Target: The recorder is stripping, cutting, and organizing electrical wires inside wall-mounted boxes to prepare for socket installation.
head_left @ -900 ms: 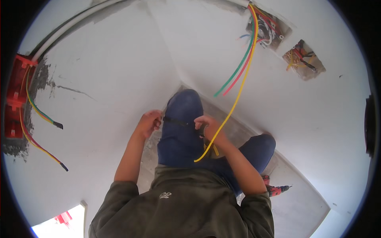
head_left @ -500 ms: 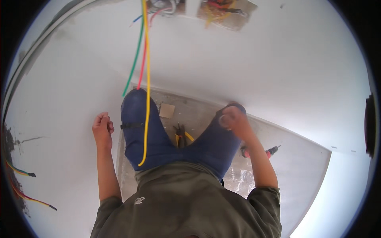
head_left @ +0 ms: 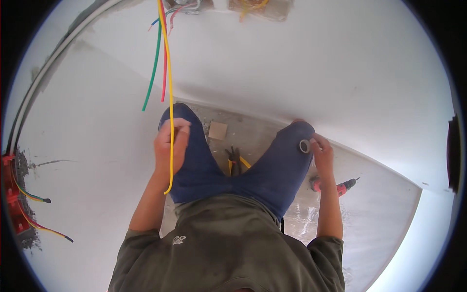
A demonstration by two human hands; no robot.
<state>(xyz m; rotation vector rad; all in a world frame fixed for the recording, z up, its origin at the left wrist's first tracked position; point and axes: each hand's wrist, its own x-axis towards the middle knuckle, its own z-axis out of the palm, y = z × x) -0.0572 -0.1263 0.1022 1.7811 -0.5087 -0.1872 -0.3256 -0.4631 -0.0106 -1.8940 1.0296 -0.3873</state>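
My left hand (head_left: 170, 146) is closed over my left thigh, its fingers curled behind a dangling yellow wire (head_left: 170, 170); what they hold, if anything, is hidden. A small tape roll (head_left: 304, 150) is pinched in my right hand (head_left: 322, 155) beside my right knee. Green (head_left: 154, 73) and red (head_left: 164, 82) wires hang above my left knee. Pliers with yellow handles (head_left: 235, 160) lie on the floor between my legs, near a square tan piece (head_left: 218, 130).
A red drill (head_left: 346, 187) lies right of my right leg. Red boxes (head_left: 13, 190) with short wires are in the left wall beside a white conduit (head_left: 73, 34). Two recessed boxes with wires (head_left: 260, 9) are at the top. Walls (head_left: 369, 78) enclose the corner.
The view has swung right. My right hand moved from the left thigh to the right knee with the roll; my left hand came in over the left thigh, where a black strip showed earlier.
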